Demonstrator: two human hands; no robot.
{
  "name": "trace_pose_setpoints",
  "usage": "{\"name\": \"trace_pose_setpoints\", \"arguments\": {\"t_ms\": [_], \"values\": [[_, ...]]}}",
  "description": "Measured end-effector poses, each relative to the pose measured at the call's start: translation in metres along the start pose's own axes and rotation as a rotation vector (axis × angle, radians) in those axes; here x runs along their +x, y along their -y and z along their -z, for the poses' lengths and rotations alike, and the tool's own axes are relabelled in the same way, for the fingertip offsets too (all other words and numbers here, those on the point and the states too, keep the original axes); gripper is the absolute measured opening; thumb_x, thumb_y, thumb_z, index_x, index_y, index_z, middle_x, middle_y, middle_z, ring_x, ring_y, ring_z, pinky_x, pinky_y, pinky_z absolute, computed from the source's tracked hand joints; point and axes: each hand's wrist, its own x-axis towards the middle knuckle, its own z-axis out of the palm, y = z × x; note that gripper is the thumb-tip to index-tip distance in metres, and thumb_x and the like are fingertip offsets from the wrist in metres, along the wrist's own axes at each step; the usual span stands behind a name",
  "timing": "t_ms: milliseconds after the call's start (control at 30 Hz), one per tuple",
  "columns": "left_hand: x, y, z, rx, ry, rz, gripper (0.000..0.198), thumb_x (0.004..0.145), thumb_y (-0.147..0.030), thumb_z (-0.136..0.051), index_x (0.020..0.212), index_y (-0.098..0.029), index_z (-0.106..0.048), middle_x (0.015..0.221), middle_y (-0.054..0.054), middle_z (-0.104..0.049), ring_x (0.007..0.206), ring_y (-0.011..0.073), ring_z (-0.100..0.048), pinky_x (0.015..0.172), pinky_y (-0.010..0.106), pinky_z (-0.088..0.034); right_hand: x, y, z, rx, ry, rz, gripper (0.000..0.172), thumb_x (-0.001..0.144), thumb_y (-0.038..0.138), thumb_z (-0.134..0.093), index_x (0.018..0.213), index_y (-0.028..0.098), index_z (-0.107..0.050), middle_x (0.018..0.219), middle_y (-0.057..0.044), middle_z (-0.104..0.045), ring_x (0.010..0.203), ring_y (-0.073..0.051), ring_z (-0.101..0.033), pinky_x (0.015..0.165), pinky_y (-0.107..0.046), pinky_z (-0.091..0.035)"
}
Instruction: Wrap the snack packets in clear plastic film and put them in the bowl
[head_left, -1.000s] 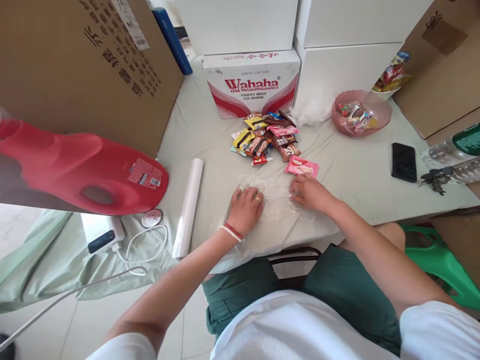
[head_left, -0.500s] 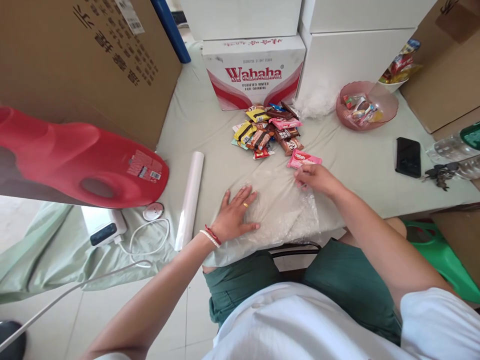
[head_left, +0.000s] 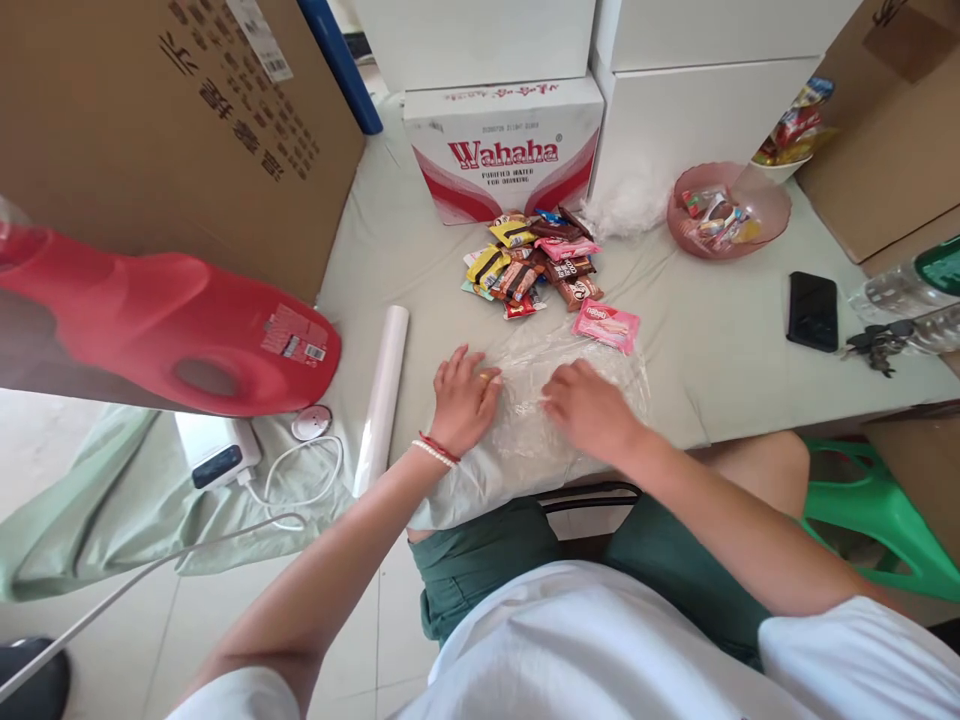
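Observation:
A sheet of clear plastic wrap (head_left: 592, 355) lies spread on the pale green tablecloth (head_left: 712, 350) near the front edge. My left hand (head_left: 461, 400) rests flat on the wrap's left part, fingers stretched out. My right hand (head_left: 589, 405) lies palm down on the middle of the wrap, fingers extended. A pink wafer packet (head_left: 606, 325) sits at the wrap's far edge, just beyond my right hand. Behind it is a pile of several wrapped snack bars (head_left: 532, 265).
A white roll of wrap (head_left: 382, 395) lies left of my hands. Further left are a red jug (head_left: 172, 330), a power bank with cable (head_left: 217, 455) and a big cardboard box (head_left: 172, 130). A Wahaha carton (head_left: 502, 160), pink bowl (head_left: 727, 220), phone (head_left: 811, 310), keys (head_left: 870, 350) and green stool (head_left: 870, 520) surround.
My right hand has left the wrap's far corner by the pink packet and come down onto the middle of the sheet. My left hand shifted slightly on the wrap.

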Motion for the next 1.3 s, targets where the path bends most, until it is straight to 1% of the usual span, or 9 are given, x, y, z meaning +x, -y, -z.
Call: {"name": "trace_pose_setpoints", "arguments": {"t_ms": [133,300,467,600,667,800,1000,1100,1300], "values": [[0.024,-0.015,-0.008,0.148,0.016,-0.166,0.05,0.108,-0.043,-0.034,0.147,-0.028,-0.061,0.166,0.01,-0.047,0.163,0.0333,-0.025,0.129,0.071,0.0,-0.019,0.029,-0.055,0.06,0.009,0.231,0.044,0.104,0.038,-0.061,0.14,0.015,-0.066,0.153,-0.016,-0.056,0.143,-0.033,-0.047,0.118,-0.049,-0.045],[0.044,0.021,-0.011,0.112,0.055,0.091,0.049,0.105,-0.043,-0.043,0.15,-0.029,-0.057,0.166,0.01,-0.047,0.161,0.0403,-0.026,0.122,0.082,-0.006,-0.041,0.022,-0.079,0.067,0.009,0.304,0.051,0.107,0.04,-0.055,0.154,0.02,-0.055,0.168,-0.012,-0.043,0.156,-0.03,-0.037,0.13,-0.057,-0.028],[0.05,0.051,0.005,-0.078,-0.296,0.33,0.03,0.094,-0.032,-0.064,0.118,-0.017,-0.072,0.137,0.017,-0.061,0.142,0.0357,-0.045,0.122,0.062,-0.036,-0.049,0.02,-0.08,0.068,0.005,0.307,0.055,0.109,0.047,-0.05,0.158,0.023,-0.051,0.171,-0.008,-0.038,0.158,-0.028,-0.034,0.132,-0.056,-0.023],[0.034,0.007,0.023,-0.048,-0.555,0.175,0.018,0.093,-0.026,-0.061,0.104,-0.017,-0.072,0.108,0.011,-0.064,0.113,0.0288,-0.057,0.109,0.053,-0.046,-0.046,0.024,-0.082,0.068,-0.018,0.278,0.053,0.11,0.047,-0.047,0.157,0.023,-0.052,0.169,-0.007,-0.042,0.158,-0.028,-0.035,0.132,-0.056,-0.024],[0.022,-0.031,0.024,-0.097,-0.432,-0.009,0.02,0.1,-0.027,-0.052,0.103,-0.019,-0.071,0.1,0.008,-0.067,0.103,0.0246,-0.062,0.101,0.045,-0.051,-0.045,0.027,-0.084,0.072,-0.034,0.262,0.052,0.109,0.046,-0.048,0.155,0.022,-0.055,0.166,-0.01,-0.047,0.156,-0.029,-0.037,0.131,-0.057,-0.025],[0.011,-0.078,0.002,-0.035,-0.112,-0.18,0.032,0.103,-0.028,-0.046,0.12,-0.019,-0.071,0.127,0.013,-0.072,0.12,0.0265,-0.064,0.106,0.046,-0.05,-0.043,0.033,-0.089,0.097,-0.06,0.199,0.041,0.106,0.043,-0.057,0.138,0.021,-0.07,0.148,-0.011,-0.065,0.148,-0.031,-0.047,0.13,-0.058,-0.026],[0.024,-0.042,-0.035,0.195,-0.01,0.067,0.054,0.107,-0.039,-0.034,0.155,-0.02,-0.052,0.171,0.016,-0.037,0.161,0.0343,-0.029,0.126,0.074,-0.016,-0.05,0.047,-0.079,0.156,-0.11,0.155,0.043,0.105,0.037,-0.057,0.143,0.02,-0.065,0.154,-0.013,-0.059,0.147,-0.031,-0.048,0.126,-0.057,-0.036],[0.023,-0.028,-0.038,0.22,0.059,-0.036,0.056,0.109,-0.043,-0.03,0.16,-0.027,-0.046,0.174,0.01,-0.031,0.164,0.0316,-0.022,0.127,0.074,-0.007,-0.048,0.044,-0.063,0.233,-0.202,0.157,0.038,0.109,0.033,-0.048,0.134,0.016,-0.071,0.143,-0.013,-0.067,0.141,-0.026,-0.054,0.122,-0.045,-0.044],[0.021,-0.016,-0.028,0.224,0.099,-0.113,0.06,0.109,-0.051,-0.029,0.165,-0.033,-0.035,0.177,0.008,-0.022,0.162,0.0311,-0.027,0.127,0.075,-0.002,-0.032,-0.028,-0.044,0.068,-0.175,-0.141,0.053,0.109,0.039,-0.04,0.15,0.013,-0.06,0.164,-0.017,-0.047,0.153,-0.035,-0.041,0.125,-0.059,-0.035]]}}
